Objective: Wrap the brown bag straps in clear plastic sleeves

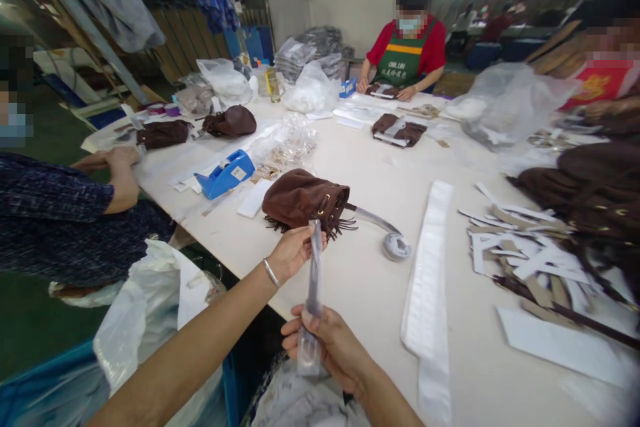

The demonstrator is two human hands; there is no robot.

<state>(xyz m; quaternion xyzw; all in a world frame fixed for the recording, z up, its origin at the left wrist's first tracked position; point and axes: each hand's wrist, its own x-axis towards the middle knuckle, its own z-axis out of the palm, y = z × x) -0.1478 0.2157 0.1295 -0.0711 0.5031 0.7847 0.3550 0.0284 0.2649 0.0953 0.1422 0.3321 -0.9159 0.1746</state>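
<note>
My left hand [293, 250], with a silver bangle on its wrist, pinches the top end of a long clear plastic strip [314, 273]. My right hand [333, 340] grips the same strip near its lower end, at the near table edge. Just beyond my left hand a brown suede pouch with fringe [300, 200] lies on the white table [365, 280]. A coiled clear strip [396, 245] trails from the pouch to the right.
A blue tape dispenser [226, 173] sits left of the pouch. White paper strips [425, 280] and brown straps [550, 260] lie at right. More brown pouches [230, 121] lie further off. Other people sit at left [60, 220], far side [407, 53] and right. Plastic bags [150, 307] hang below.
</note>
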